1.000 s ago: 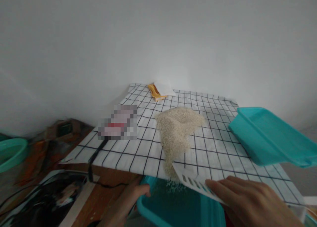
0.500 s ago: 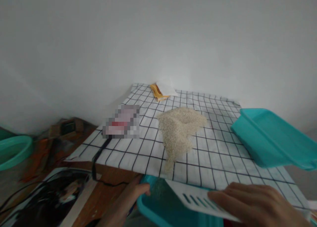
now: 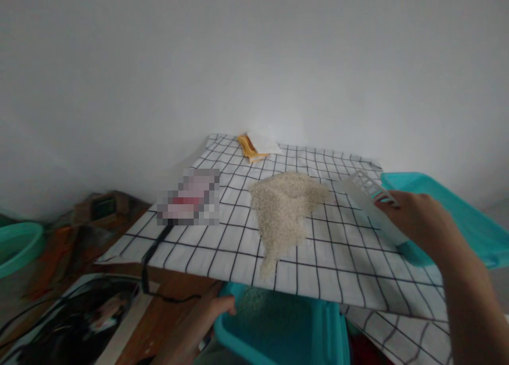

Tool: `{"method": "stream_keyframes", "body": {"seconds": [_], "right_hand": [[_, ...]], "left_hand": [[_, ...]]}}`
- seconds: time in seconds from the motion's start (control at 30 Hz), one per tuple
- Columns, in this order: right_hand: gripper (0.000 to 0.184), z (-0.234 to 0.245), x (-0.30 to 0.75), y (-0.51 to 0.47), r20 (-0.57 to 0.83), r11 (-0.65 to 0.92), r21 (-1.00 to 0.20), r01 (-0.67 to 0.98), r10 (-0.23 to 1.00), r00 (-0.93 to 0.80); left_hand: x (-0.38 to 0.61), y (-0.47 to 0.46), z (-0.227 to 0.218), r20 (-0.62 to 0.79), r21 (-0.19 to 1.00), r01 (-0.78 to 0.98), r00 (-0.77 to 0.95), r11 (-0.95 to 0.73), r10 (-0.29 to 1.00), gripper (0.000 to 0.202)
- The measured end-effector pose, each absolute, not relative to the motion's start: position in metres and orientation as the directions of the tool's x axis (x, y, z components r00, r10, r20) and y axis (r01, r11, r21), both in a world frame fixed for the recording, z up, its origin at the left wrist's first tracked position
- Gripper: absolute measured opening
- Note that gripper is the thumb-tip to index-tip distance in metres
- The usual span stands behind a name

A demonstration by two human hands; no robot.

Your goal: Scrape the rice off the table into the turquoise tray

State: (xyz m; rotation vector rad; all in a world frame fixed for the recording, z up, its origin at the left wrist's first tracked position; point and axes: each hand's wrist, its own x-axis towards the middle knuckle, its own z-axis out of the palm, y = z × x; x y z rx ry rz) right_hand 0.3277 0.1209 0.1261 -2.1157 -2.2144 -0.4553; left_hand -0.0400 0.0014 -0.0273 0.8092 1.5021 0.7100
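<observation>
- The left hand [image 3: 222, 307] has its grip closed over the rim of a teal plastic bin [image 3: 326, 330], thumb hooked over the top; the other fingers are mostly hidden from me.
- That bin sits just below the front edge of the desk [image 3: 345, 280], its mouth turned upward, with a scatter of rice grains [image 3: 254, 300] on the inside near the far wall.
- The right hand [image 3: 421, 214] is out over the right side of the desk, its grip clenched on the slotted end of a thin white plastic scraper [image 3: 358, 203].
- The scraper is tilted, slots uppermost; I can't tell whether its lower edge touches anything.
- A heap of rice [image 3: 284, 206] lies in the middle of the desk, on a white cloth with a black grid [image 3: 222, 237]. It is broad at the back and narrows to a thin tail near the front edge, close to the bin.
- A second teal tub [image 3: 471, 224] stands at the desk's right side, partly behind the right hand and forearm.
- Toward the back lies a yellow-and-white packet [image 3: 251, 148].
- On the left sits a pixelated object [image 3: 191, 198], too blurred to name, with a black strap [image 3: 153, 251] running over the edge.
- Lower left, I see a printed picture [image 3: 75, 317] and a green basin [image 3: 35, 256].
</observation>
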Motion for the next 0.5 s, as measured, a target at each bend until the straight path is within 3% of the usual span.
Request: {"method": "stream_keyframes", "body": {"seconds": [0.1,0.5], "right_hand": [[0.036,0.128,0.313,0.133,0.128,0.032,0.254,0.967,0.99,-0.067],[0.025,0.116,0.261,0.078,0.062,0.207,0.281,0.937,0.97,-0.233]], "left_hand": [[-0.041,0.005,-0.028,-0.574,0.815,0.08,-0.016,0.574,0.818,0.015],[-0.036,0.007,-0.032,-0.583,0.811,0.046,-0.006,0.583,0.812,0.018]]}}
